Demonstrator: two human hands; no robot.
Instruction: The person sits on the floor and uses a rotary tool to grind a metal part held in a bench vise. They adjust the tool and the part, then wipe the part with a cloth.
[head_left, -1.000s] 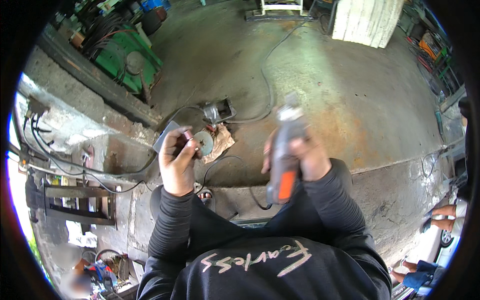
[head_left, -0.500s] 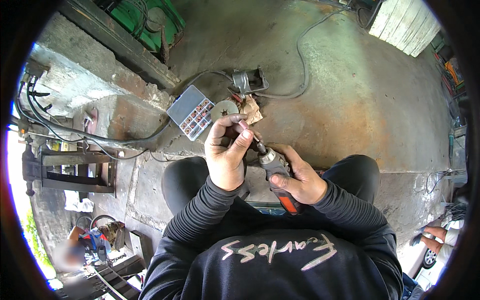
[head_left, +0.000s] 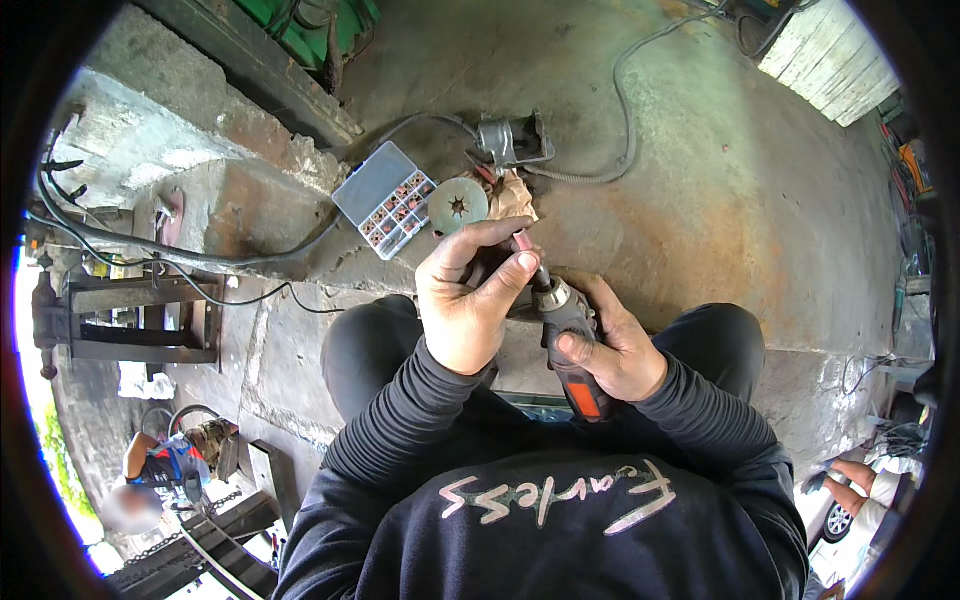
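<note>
My left hand (head_left: 470, 300) pinches a small pink cylindrical bit (head_left: 523, 244) at the nose of a rotary tool (head_left: 572, 365), which is dark grey with an orange patch. My right hand (head_left: 630, 355) is wrapped round the tool's body, thumb across it. Just beyond my hands lie an open plastic compartment box (head_left: 371, 188) of small bits, a round metal disc (head_left: 472, 197) with a star-shaped centre and crumpled brown paper (head_left: 515, 188). Whether the bit is seated in the tool cannot be made out.
A metal bracket (head_left: 525, 142) and grey hose (head_left: 585, 176) lie farther out. Cables (head_left: 230, 263) run across a concrete step (head_left: 245, 225) at left, near a steel frame (head_left: 140, 350). Another person (head_left: 175, 460) is at lower left; someone's bare legs (head_left: 855, 475) show at lower right.
Both hands have come together: the tool moved in toward the middle and my left hand moved right with the bit to its nose. The view has shifted, showing the box fully.
</note>
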